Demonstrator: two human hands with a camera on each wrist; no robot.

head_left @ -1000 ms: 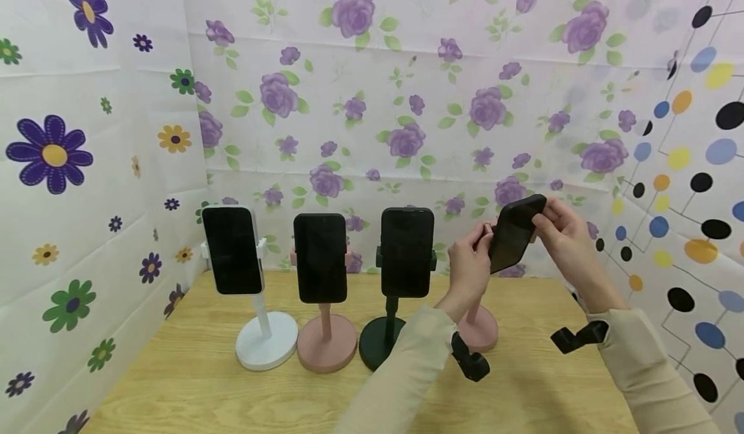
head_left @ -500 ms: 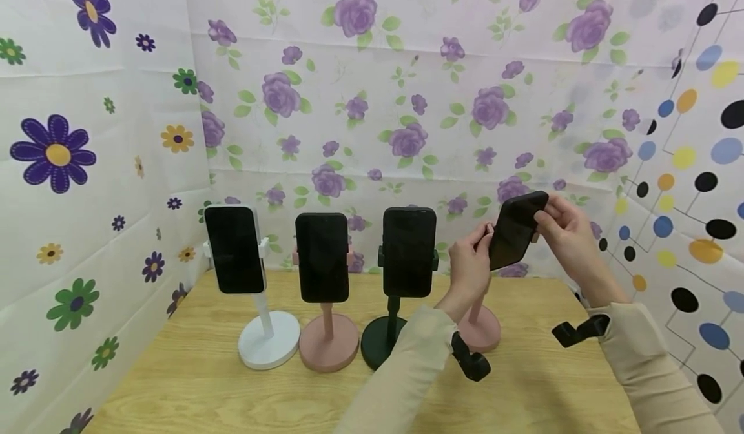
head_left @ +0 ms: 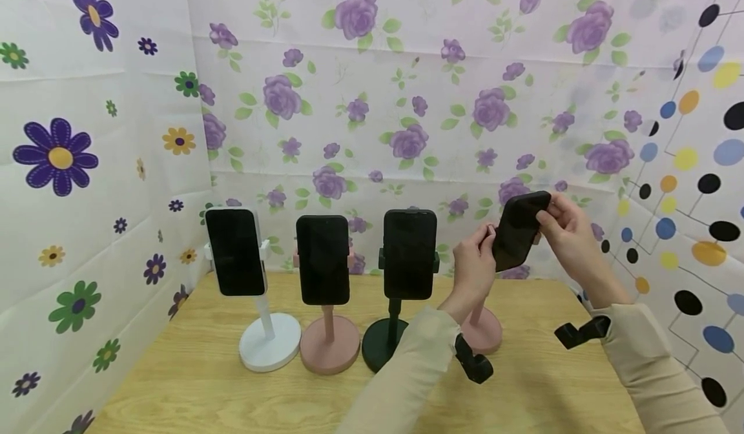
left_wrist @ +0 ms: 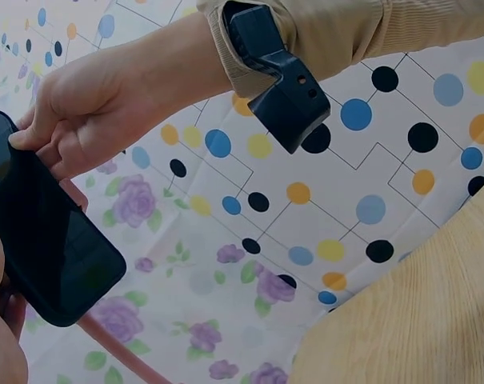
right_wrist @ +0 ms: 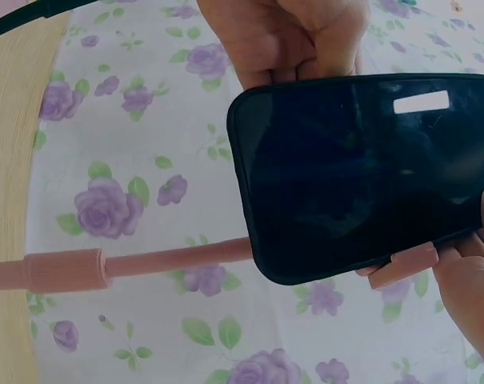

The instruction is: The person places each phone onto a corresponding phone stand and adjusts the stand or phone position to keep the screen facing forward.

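A black smartphone (head_left: 522, 232) sits tilted at the head of a pink phone stand (head_left: 485, 332), to the right of the stand row. My left hand (head_left: 473, 265) holds the phone's left side, its fingers partly hidden behind it. At the upper right edge my right hand (head_left: 565, 235) pinches the phone, thumb on the front and fingers behind. In the right wrist view a pink clamp arm (right_wrist: 406, 266) shows at the phone's lower edge, beside my right fingers. The pink stalk (right_wrist: 178, 256) runs behind the phone, which hides most of the holder.
Left of my hands stand three more stands with phones: a white stand (head_left: 270, 342), another pink stand (head_left: 330, 345) and a dark green stand (head_left: 380, 342). My left forearm crosses in front of the green base. Patterned cloth walls enclose the wooden table (head_left: 232, 402).
Both hands keep their hold on the phone, which has tilted very slightly. The head view has shifted a little. The other stands have not moved.
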